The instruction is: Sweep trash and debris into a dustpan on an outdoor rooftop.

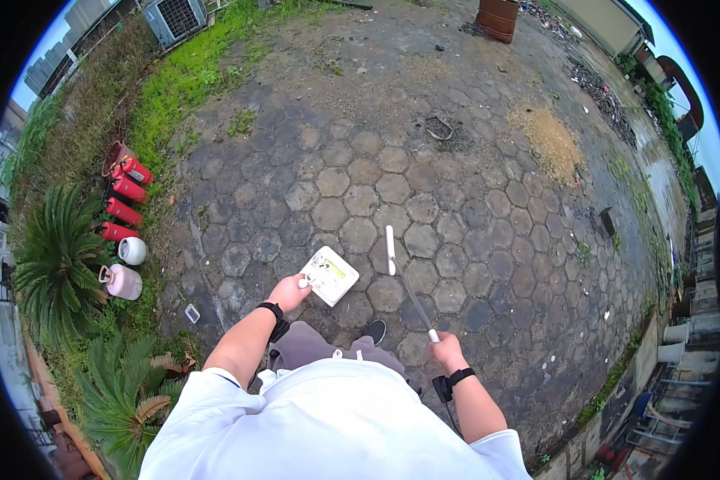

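My left hand (290,293) is closed at the corner of a white squarish container (334,278) with a printed label, held over the paving in front of my left leg. A small white knob or cap shows at my fingers; what exactly they grip there is partly hidden. My right hand (447,350) is wrapped round the white grip of a long-handled paint roller (416,306). Its grey metal pole slants forward and left to a white roller head (390,250), which appears low over or on the hexagonal pavers. I cannot tell whether it touches them.
Several red fire extinguishers (125,211) and two pale gas cylinders (125,282) line the left edge beside palm-like plants (56,248). A rusty drum (497,20) stands far off. Ahead lie a sand pile (548,142) and a dark ring (438,128). A low wall (616,400) borders the right.
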Action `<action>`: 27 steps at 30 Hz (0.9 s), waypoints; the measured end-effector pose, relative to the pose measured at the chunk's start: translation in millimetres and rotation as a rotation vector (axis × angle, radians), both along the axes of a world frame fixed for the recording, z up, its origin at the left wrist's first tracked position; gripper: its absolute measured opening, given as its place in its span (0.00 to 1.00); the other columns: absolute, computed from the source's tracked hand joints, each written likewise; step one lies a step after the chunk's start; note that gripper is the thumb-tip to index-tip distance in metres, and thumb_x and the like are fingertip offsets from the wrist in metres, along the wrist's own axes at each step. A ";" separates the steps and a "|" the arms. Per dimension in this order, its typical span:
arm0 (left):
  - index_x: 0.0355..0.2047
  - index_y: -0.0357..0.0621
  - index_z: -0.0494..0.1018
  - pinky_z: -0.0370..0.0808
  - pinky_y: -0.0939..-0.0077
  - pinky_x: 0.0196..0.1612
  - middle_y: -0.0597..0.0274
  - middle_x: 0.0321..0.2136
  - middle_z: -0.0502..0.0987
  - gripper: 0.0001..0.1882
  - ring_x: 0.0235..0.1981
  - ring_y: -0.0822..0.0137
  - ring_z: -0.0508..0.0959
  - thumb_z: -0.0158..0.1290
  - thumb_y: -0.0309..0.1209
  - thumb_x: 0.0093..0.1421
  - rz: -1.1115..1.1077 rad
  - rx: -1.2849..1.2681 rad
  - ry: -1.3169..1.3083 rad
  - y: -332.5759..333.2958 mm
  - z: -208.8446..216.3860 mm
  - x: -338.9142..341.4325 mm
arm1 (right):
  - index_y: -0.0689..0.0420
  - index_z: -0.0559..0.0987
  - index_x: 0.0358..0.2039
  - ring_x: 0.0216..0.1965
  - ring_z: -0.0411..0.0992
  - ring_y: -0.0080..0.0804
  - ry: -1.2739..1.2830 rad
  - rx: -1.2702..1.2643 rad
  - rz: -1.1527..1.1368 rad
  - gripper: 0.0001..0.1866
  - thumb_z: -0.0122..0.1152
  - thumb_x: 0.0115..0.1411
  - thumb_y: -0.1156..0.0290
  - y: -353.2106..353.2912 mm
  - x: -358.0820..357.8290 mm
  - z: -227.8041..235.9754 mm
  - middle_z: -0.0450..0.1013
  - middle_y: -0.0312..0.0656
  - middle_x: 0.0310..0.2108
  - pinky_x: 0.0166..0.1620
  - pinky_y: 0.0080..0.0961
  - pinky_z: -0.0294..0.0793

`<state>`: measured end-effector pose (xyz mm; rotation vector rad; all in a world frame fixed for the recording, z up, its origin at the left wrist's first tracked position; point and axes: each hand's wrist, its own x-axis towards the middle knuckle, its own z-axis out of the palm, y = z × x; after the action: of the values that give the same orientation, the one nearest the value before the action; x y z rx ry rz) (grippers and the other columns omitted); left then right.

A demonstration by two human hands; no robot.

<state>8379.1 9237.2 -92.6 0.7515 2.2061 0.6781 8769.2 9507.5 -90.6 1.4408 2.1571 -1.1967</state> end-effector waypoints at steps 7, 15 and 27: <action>0.47 0.40 0.74 0.74 0.64 0.46 0.48 0.40 0.80 0.17 0.43 0.51 0.79 0.52 0.35 0.60 0.060 0.056 0.039 38.6 -16.0 -80.6 | 0.66 0.81 0.38 0.44 0.76 0.54 -0.254 0.161 -0.072 0.15 0.56 0.53 0.72 50.7 -99.1 -18.0 0.77 0.61 0.37 0.46 0.41 0.74; 0.48 0.44 0.74 0.74 0.61 0.47 0.48 0.40 0.79 0.17 0.43 0.47 0.78 0.52 0.37 0.60 -0.003 -0.012 -0.076 65.0 -38.3 -199.1 | 0.65 0.82 0.33 0.45 0.75 0.53 -0.462 0.076 0.125 0.12 0.58 0.52 0.70 40.5 -290.9 -18.6 0.77 0.58 0.39 0.47 0.39 0.76; 0.48 0.39 0.73 0.74 0.57 0.47 0.41 0.40 0.78 0.21 0.43 0.44 0.77 0.54 0.39 0.58 -0.080 -0.006 -0.113 95.6 -59.0 -311.7 | 0.59 0.80 0.45 0.38 0.78 0.46 -0.228 -0.083 0.249 0.20 0.59 0.49 0.69 34.9 -401.8 32.6 0.79 0.52 0.35 0.42 0.36 0.75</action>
<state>8067.4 9332.8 -151.6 0.7750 2.0638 0.6572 8367.3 9542.4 -58.0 1.1710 2.0335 -0.9712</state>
